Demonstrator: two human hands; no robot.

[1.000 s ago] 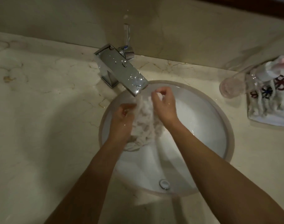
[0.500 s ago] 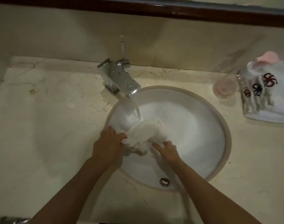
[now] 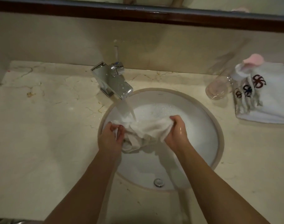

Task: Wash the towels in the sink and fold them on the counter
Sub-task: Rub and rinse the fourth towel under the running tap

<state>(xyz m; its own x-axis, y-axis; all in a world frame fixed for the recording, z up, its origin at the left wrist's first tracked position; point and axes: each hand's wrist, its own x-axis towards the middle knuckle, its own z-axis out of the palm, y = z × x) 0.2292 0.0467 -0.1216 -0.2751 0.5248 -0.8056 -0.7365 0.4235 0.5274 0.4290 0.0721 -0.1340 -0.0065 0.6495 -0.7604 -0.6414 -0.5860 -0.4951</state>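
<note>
One wet white towel [image 3: 144,133] hangs bunched and stretched between two hands, over the left half of the sink [image 3: 202,120]. Far edge of the cloth sits directly under the stream of water [image 3: 126,109]; likely held there so the flow runs through the fabric while it is worked. Lower folds sag toward the basin wall.

Left hand [image 3: 109,136]: fingers curled tight round the towel's left end, knuckles up, cloth gathered in the fist. Right hand [image 3: 176,131]: also closed round the towel's right end, gripping a twisted corner, skin glistening wet. Hands set apart, cloth taut between them; reads as a rinse-and-rub or the start of a wring. My judgement: washing step under way, folding not begun for this piece.

Faucet [image 3: 113,80]: one, chrome, angular, running, spout aimed into the basin's left side, which explains the off-centre hold. Drain [image 3: 158,182]: one, near the front of the bowl, looks open; no standing water.

Counter [image 3: 41,126], pale marble. At far right, a stack of folded white towels [image 3: 270,102] with dark red and blue emblems; three emblems counted, exact number of towels in the stack I cannot tell. Something pink [image 3: 252,59] rests on top. One clear glass [image 3: 218,89] stands just beside the stack on its sink side. Stack lies well apart from the basin, probably kept out of the splash.

Count: one towel in hand, two hands, one faucet, one glass, one stack.
</note>
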